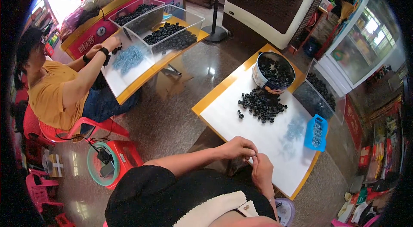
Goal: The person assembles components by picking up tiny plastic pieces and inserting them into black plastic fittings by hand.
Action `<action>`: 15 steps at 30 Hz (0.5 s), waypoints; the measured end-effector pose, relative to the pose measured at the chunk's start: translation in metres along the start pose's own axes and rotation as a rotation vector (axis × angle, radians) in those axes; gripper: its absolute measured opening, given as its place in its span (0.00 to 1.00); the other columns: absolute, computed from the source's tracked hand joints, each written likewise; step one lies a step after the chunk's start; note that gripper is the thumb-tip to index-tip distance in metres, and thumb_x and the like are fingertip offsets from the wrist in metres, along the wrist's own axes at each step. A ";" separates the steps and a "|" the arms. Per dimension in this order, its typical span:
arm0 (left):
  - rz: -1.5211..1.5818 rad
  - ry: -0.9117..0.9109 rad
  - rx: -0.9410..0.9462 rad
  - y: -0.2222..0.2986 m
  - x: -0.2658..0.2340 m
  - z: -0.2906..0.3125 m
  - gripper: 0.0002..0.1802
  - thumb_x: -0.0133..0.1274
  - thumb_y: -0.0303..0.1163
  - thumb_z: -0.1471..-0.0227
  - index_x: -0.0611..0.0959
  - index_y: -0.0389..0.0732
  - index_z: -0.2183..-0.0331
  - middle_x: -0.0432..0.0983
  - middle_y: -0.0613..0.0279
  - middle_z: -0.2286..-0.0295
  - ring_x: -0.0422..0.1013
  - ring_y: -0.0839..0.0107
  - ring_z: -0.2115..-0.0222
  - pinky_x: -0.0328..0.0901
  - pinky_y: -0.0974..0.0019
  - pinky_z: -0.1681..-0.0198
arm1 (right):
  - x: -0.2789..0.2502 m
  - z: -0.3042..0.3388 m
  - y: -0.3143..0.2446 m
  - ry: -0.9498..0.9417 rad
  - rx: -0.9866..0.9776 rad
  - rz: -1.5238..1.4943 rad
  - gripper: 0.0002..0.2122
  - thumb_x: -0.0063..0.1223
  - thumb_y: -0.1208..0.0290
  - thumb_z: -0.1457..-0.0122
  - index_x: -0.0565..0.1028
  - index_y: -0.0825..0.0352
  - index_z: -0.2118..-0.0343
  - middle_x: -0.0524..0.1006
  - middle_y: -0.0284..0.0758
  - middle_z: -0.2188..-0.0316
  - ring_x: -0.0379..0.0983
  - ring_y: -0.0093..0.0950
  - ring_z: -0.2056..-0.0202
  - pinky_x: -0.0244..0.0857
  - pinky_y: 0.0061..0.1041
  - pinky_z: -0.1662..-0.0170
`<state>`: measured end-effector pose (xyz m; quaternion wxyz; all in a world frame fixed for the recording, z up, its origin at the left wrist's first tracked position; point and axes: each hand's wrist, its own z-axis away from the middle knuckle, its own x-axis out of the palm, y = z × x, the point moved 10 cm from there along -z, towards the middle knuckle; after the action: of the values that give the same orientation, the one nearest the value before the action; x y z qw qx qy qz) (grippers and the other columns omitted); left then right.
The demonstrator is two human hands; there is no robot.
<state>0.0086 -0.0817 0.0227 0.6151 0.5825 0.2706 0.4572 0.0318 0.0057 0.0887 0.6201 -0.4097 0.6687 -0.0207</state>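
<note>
My left hand (238, 148) and my right hand (262, 169) meet over the near edge of the white-topped table (223, 119). Both have their fingers pinched together at the tips. Whatever lies between them is too small or hidden to name. Beyond the hands is a heap of small black ring-shaped parts (262, 104), with a loose one lying at its left. To the right, small clear bluish pieces (295, 130) are scattered on the white surface. A blue plastic basket (309, 137) at the right edge holds more of them.
A round tub (258, 74) of black parts stands at the table's far end, beside a clear bin (340, 108). At another table to the left, a seated person (56, 81) handles small parts near two clear bins (195, 23). A red stool (129, 154) bears a green basket (91, 167).
</note>
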 end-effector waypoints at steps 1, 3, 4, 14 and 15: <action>0.055 -0.015 0.003 -0.002 0.000 -0.001 0.11 0.53 0.31 0.46 0.80 0.35 0.63 0.76 0.65 0.75 0.70 0.79 0.78 0.67 0.75 0.74 | 0.000 0.000 -0.001 0.010 -0.020 0.045 0.04 0.45 0.73 0.42 0.70 0.67 0.71 0.70 0.41 0.76 0.69 0.42 0.72 0.63 0.39 0.71; 0.110 -0.029 0.005 -0.007 0.001 -0.003 0.11 0.53 0.31 0.46 0.80 0.34 0.63 0.76 0.65 0.74 0.70 0.79 0.78 0.67 0.75 0.73 | 0.001 -0.001 -0.001 0.019 -0.007 0.046 0.05 0.45 0.73 0.42 0.70 0.67 0.72 0.70 0.40 0.76 0.69 0.42 0.73 0.63 0.38 0.72; 0.153 -0.016 0.019 -0.009 0.000 -0.003 0.12 0.52 0.32 0.45 0.81 0.34 0.63 0.76 0.65 0.74 0.70 0.79 0.78 0.67 0.75 0.73 | 0.001 -0.002 0.000 0.030 0.006 0.048 0.05 0.45 0.73 0.42 0.69 0.67 0.72 0.70 0.40 0.77 0.69 0.41 0.73 0.62 0.38 0.73; 0.149 -0.178 -0.144 -0.007 0.006 0.002 0.15 0.51 0.36 0.44 0.81 0.33 0.65 0.75 0.65 0.73 0.69 0.78 0.75 0.66 0.75 0.71 | -0.013 -0.008 -0.009 0.101 -0.179 0.092 0.05 0.52 0.70 0.47 0.69 0.64 0.74 0.69 0.37 0.80 0.66 0.39 0.75 0.60 0.37 0.72; 0.151 -0.176 -0.145 -0.007 0.007 0.002 0.15 0.51 0.36 0.44 0.81 0.33 0.65 0.75 0.65 0.73 0.69 0.78 0.75 0.66 0.75 0.71 | -0.014 -0.009 -0.011 0.086 -0.179 0.051 0.06 0.52 0.70 0.47 0.69 0.65 0.75 0.68 0.37 0.79 0.65 0.38 0.75 0.60 0.36 0.71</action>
<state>0.0154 -0.0764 0.0174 0.6409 0.5931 0.1371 0.4676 0.0282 0.0025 0.1084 0.5521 -0.4453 0.7039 0.0374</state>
